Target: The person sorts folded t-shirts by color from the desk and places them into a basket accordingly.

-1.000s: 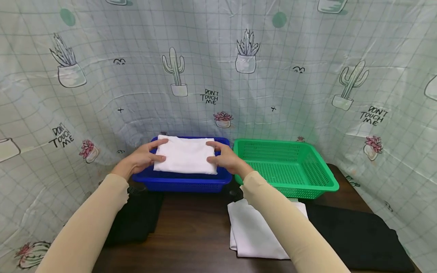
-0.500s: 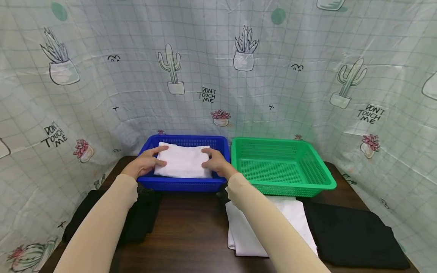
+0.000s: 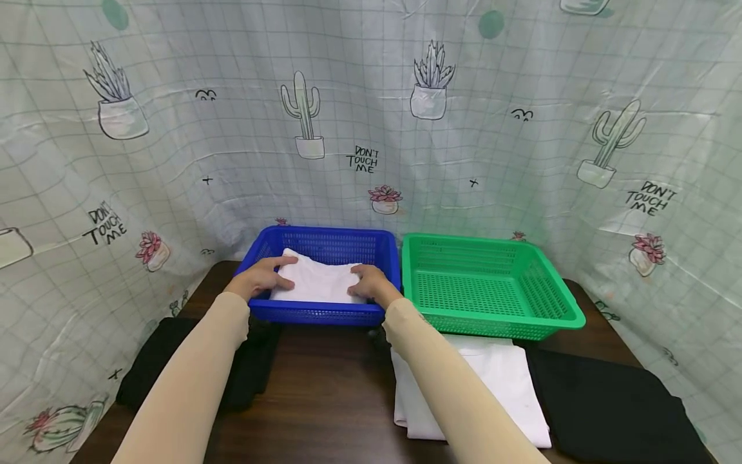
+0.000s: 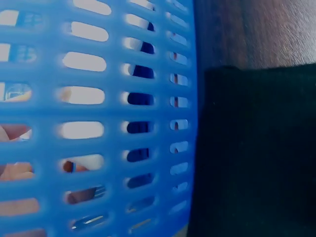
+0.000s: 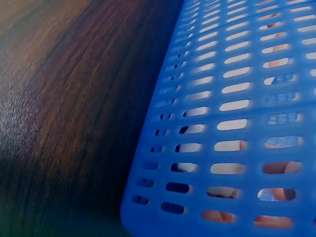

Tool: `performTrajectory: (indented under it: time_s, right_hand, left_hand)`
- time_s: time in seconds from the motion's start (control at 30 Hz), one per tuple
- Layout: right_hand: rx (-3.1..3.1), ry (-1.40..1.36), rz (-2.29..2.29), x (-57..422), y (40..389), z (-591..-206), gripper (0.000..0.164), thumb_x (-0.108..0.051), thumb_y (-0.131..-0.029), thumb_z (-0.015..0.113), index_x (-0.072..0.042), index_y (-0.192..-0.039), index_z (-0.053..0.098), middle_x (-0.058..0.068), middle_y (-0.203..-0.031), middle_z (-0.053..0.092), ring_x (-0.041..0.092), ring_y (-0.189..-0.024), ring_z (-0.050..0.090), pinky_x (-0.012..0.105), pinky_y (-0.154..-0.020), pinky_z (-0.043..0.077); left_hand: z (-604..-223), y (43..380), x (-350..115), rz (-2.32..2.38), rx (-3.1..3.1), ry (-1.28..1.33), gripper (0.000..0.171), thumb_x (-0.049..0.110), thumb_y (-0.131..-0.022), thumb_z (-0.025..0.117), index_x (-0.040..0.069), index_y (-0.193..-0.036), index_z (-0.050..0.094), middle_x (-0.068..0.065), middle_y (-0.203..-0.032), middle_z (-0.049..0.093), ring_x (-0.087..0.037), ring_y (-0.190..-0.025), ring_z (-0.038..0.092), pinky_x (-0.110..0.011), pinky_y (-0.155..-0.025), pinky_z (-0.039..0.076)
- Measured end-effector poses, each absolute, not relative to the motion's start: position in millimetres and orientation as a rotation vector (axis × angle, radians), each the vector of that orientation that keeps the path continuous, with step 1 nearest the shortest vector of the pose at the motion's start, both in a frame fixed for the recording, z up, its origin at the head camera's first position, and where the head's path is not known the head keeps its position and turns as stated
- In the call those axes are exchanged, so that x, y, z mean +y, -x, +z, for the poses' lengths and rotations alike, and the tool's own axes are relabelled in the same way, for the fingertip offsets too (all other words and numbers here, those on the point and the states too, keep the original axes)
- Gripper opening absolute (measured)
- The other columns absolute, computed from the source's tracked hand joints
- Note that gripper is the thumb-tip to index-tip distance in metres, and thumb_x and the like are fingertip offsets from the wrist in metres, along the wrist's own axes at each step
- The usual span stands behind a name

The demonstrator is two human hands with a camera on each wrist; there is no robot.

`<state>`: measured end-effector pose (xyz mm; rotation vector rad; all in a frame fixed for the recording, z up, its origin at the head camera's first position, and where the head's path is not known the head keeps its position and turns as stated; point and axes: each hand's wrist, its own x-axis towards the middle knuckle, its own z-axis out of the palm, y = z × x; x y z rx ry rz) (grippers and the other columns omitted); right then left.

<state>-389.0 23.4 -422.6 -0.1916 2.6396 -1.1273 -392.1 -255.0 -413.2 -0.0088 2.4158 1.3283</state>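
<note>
A folded white cloth (image 3: 320, 281) lies low inside the blue plastic basket (image 3: 324, 313), partly behind its front wall. My left hand (image 3: 262, 277) grips the cloth's left edge, thumb and fingers spread along it. At the opposite edge, my right hand (image 3: 372, 284) holds it the same way. Both forearms reach over the basket's near rim. In the left wrist view the slotted blue wall (image 4: 113, 113) fills much of the picture, with bits of hand and white cloth showing through the slots. The right wrist view likewise looks through the basket's wall (image 5: 202, 133).
To the right stands a green basket (image 3: 475, 319). In front of it lie a folded white garment (image 3: 504, 386) and a folded black cloth (image 3: 614, 406). More black cloth (image 3: 249, 374) lies at left, under my left arm. A printed curtain (image 3: 359, 116) hangs behind the brown table (image 3: 324, 393).
Both hands have lowered the white cloth from above the blue basket down into it. The head view has shifted slightly.
</note>
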Motion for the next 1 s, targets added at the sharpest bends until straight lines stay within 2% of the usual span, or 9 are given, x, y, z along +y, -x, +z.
performTrajectory:
  time_s: [0.17, 0.3, 0.47, 0.63, 0.77, 1.0]
  right_hand:
    - [2.693, 0.278, -0.911, 26.2, 386.0, -425.7, 0.063, -0.018, -0.099, 0.075, -0.010, -0.157, 0.053, 0.019, -0.164, 0.045, 0.037, -0.156, 0.035, 0.051, -0.125, 0.035]
    - [2.693, 0.309, -0.797, 28.6, 384.6, -426.6, 0.067, -0.024, -0.101, 0.074, -0.012, -0.161, 0.048, 0.018, -0.167, 0.040, 0.041, -0.160, 0.023, 0.057, -0.126, 0.029]
    - [2.688, 0.283, -0.747, 30.3, 383.8, -427.2, 0.071, -0.032, -0.101, 0.074, -0.015, -0.164, 0.044, 0.016, -0.170, 0.036, 0.043, -0.161, 0.019, 0.061, -0.126, 0.028]
    - [2.716, 0.300, -0.690, 32.1, 383.4, -424.5, 0.076, -0.034, -0.100, 0.075, -0.015, -0.165, 0.042, 0.018, -0.169, 0.037, 0.043, -0.160, 0.023, 0.062, -0.124, 0.030]
    - [2.761, 0.423, -0.615, 37.2, 382.4, -413.0, 0.076, -0.036, -0.101, 0.073, -0.013, -0.165, 0.040, 0.017, -0.168, 0.040, 0.041, -0.159, 0.025, 0.059, -0.125, 0.032]
    - [2.775, 0.777, -0.654, 71.1, 358.2, -357.4, 0.073, -0.038, -0.104, 0.069, -0.009, -0.164, 0.040, 0.020, -0.166, 0.042, 0.040, -0.157, 0.032, 0.057, -0.124, 0.033]
  left_hand:
    - [-423.1, 398.6, -252.5, 1.108, 2.489, -0.027, 0.084, 0.006, -0.097, 0.077, 0.011, -0.168, 0.033, -0.029, -0.174, 0.009, -0.051, -0.160, 0.005, -0.069, -0.126, 0.009]
    - [-428.5, 400.5, -249.4, 1.029, 2.498, -0.048, 0.085, 0.007, -0.096, 0.078, 0.010, -0.167, 0.032, -0.029, -0.174, 0.010, -0.051, -0.160, 0.007, -0.070, -0.126, 0.010]
    - [-428.9, 400.8, -245.4, 0.936, 2.529, -0.075, 0.085, 0.011, -0.095, 0.079, 0.009, -0.166, 0.034, -0.030, -0.173, 0.016, -0.052, -0.159, 0.012, -0.070, -0.126, 0.013]
    - [-423.5, 396.0, -240.4, 0.845, 2.558, -0.151, 0.080, 0.016, -0.098, 0.076, 0.005, -0.165, 0.034, -0.030, -0.171, 0.022, -0.052, -0.158, 0.016, -0.070, -0.125, 0.017]
    - [-412.5, 389.9, -235.5, 0.703, 2.637, -0.217, 0.074, 0.021, -0.101, 0.072, 0.002, -0.163, 0.037, -0.031, -0.168, 0.031, -0.052, -0.156, 0.023, -0.068, -0.124, 0.022]
    - [-377.3, 369.8, -233.1, 0.595, 2.876, -0.306, 0.065, 0.025, -0.103, 0.070, -0.003, -0.156, 0.047, -0.034, -0.159, 0.042, -0.055, -0.150, 0.034, -0.068, -0.120, 0.032]
